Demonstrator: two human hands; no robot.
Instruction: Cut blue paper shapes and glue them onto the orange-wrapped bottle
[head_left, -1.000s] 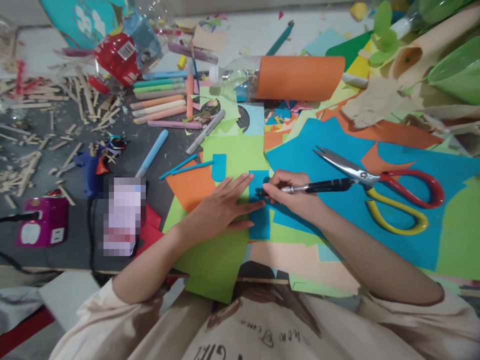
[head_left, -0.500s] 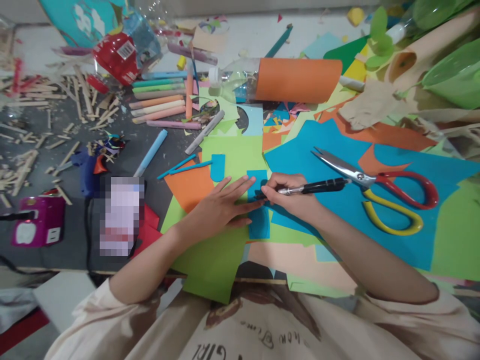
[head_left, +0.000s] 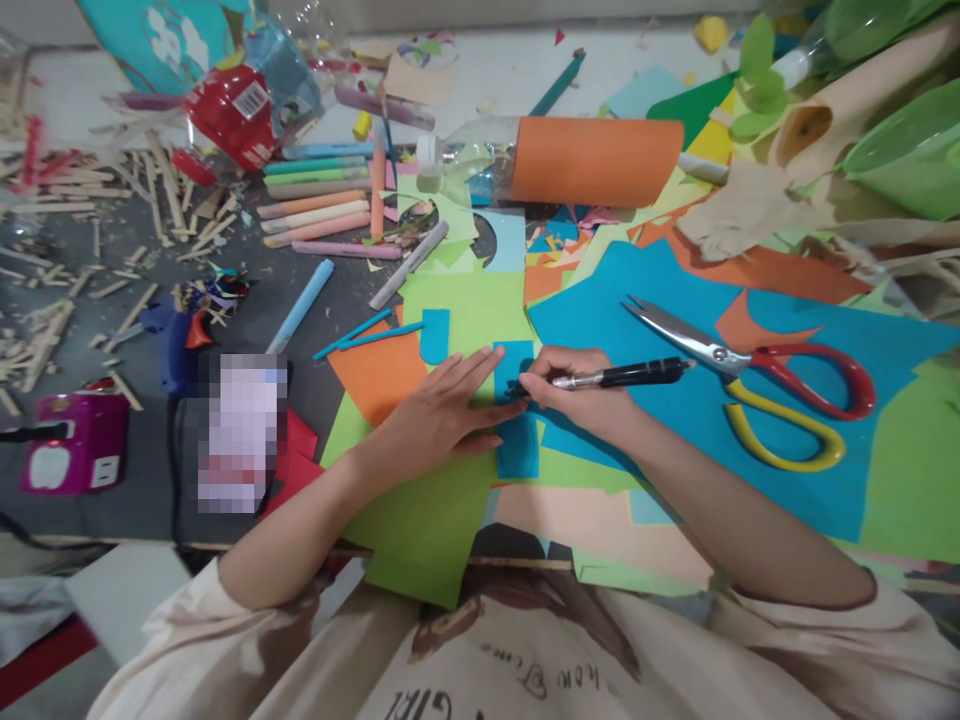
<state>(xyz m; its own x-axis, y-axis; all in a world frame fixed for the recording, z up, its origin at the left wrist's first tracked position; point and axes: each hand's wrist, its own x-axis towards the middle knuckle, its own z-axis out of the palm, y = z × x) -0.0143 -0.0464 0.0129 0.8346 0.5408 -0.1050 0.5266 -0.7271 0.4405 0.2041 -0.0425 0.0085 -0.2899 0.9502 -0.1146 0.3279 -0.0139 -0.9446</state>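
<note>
Head feed: I saw the left hand spread flat, fingers apart, fingertips on a small blue strip at centre, over green paper. The right hand gripped a black-and-silver pen, tip at the strip; contact I could not tell. Scissors lay right, on a large blue sheet; an orange-wrapped bottle lay far.

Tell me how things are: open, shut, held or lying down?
Pen: held in the right hand
Blue strip: flat, left hand on it
Scissors: lying, blades slightly apart
Orange-wrapped bottle: on its side, cap on
Phone: lying, screen lit
Glue gun: lying; on or off unclear
</note>
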